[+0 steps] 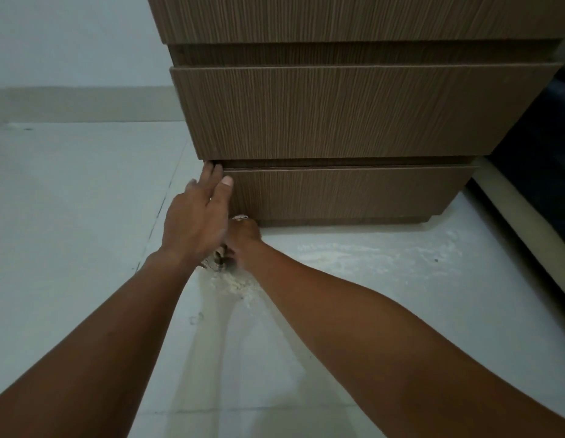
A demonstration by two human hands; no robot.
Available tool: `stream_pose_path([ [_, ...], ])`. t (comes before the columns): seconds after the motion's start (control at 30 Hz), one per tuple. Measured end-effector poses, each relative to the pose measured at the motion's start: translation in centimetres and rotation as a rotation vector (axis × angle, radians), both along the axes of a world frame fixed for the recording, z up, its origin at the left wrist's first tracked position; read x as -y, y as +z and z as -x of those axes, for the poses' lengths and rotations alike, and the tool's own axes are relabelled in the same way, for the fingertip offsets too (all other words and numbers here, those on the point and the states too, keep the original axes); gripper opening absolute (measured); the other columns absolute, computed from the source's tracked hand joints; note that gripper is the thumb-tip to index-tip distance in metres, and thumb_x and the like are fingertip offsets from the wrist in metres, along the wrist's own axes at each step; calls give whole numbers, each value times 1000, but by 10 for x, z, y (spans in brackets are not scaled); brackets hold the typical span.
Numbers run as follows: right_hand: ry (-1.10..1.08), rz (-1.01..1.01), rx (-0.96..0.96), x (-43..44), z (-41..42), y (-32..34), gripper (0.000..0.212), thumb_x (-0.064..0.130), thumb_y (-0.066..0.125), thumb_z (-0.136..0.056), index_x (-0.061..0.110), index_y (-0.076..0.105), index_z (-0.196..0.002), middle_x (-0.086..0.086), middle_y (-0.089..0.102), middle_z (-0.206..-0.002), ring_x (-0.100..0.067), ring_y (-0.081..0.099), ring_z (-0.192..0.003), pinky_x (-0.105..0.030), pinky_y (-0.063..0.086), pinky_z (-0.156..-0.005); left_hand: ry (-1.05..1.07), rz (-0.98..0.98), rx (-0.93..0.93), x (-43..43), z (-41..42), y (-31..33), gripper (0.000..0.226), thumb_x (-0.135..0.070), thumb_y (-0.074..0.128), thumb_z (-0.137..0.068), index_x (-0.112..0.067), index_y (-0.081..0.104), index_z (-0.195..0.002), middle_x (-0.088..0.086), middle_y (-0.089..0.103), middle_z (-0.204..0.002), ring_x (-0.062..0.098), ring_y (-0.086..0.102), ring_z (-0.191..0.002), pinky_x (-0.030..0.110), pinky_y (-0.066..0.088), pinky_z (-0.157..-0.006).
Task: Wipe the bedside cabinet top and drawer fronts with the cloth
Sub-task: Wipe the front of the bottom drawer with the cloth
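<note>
Brown wood-grain bedside cabinet filling upper centre and right of frame, standing on pale tiled floor; middle drawer front jutting forward over lower drawer front; top of cabinet out of view; left hand at centre frame, spread flat and open, holding nothing, fingertips at left end of gap between the two drawer fronts, thumb resting on left edge of lower drawer front; right hand just right of and below left hand, partly hidden behind it, closed into a fist at bottom left corner of lower drawer front; cloth only a small pale scrap poking out above right knuckles against the drawer, plus a darker blurred bit below the hand near the floor, rest hidden in the grip; both forearms bare, coming in from lower left and lower right; whitish dusty patch on floor in front of cabinet base, centre right; dark bed edge with pale trim at far right; pale wall and skirting at upper left
</note>
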State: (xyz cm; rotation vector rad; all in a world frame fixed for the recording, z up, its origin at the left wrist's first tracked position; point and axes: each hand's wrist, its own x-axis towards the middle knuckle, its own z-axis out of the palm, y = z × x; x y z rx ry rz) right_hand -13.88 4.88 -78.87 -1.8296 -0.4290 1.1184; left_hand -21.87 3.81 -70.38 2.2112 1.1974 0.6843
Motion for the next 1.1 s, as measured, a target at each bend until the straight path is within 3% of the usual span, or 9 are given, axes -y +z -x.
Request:
stream_pose_path([
  [0.1, 231, 100, 302, 31, -25, 11, 28, 32, 51, -98, 11, 64, -84, -13, 72, -110, -32, 68, -105, -38, 53, -84, -16, -52, -186, 0, -1, 7, 61, -48, 22, -99, -23, 29, -153, -5, 26, -162, 34, 23, -147, 58, 23, -115],
  [0.2, 334, 154, 620, 74, -57, 33, 44, 59, 59, -80, 20, 73, -92, -2, 74, -93, -24, 69, -87, -33, 55, -76, 39, -72, -288, 8, -7, 11, 61, -50, 26, -101, -19, 27, -153, -3, 22, -163, 35, 18, -148, 58, 18, -116],
  [0.33, 413, 122, 657, 125, -103, 64, 20, 20, 73, -84, 11, 74, -102, -7, 75, -99, -22, 72, -94, -37, 61, -83, 67, -96, -393, 28, -21, 19, 68, -59, 23, -98, -17, 30, -151, 5, 22, -163, 33, 12, -150, 59, 13, -118],
  [0.43, 458, 229, 762, 164, -126, 80, 43, 5, 70, -84, 14, 60, -125, -10, 67, -120, -28, 65, -110, -33, 55, -88, -8, -104, -446, 48, -35, 30, 70, -61, 23, -97, -18, 31, -151, 5, 20, -163, 33, 8, -151, 58, 10, -118],
  [0.57, 574, 362, 1016, 214, -147, 104, 30, 14, 70, -90, 12, 63, -120, -11, 64, -111, -26, 62, -96, -31, 50, -79, -106, -192, -506, 73, -58, 54, 71, -62, 22, -97, -17, 32, -152, 6, 19, -164, 34, 9, -150, 59, 13, -118],
  [0.7, 410, 388, 1189, 254, -168, 142, 23, 38, 66, -88, 18, 63, -77, 0, 65, -72, -13, 63, -63, -26, 50, -55, -183, -284, -412, 96, -82, 82, 68, -60, 26, -98, -21, 28, -153, 4, 13, -165, 29, 3, -152, 56, 9, -120],
  [0.8, 306, 390, 1140, 276, -193, 163, 35, 55, 66, -73, 24, 63, -89, 4, 67, -77, -12, 64, -67, -26, 53, -60, -220, -383, -302, 115, -101, 108, 64, -57, 29, -98, -23, 31, -152, 5, 17, -164, 27, 5, -151, 53, 9, -121],
  [0.9, 273, 372, 851, 293, -219, 186, 60, 32, 71, -78, 26, 41, -130, -5, 62, -114, -23, 63, -97, -37, 56, -77, -248, -480, -267, 127, -116, 137, 62, -56, 30, -99, -24, 32, -152, 4, 17, -164, 25, 5, -152, 53, 9, -121],
  [1.1, -71, 205, 974, 314, -254, 258, 27, 23, 74, -86, 17, 64, -110, -8, 70, -106, -24, 66, -89, -34, 55, -66, -245, -695, -215, 133, -135, 215, 61, -51, 36, -99, -25, 28, -153, 4, 13, -164, 24, 3, -152, 50, 9, -122],
])
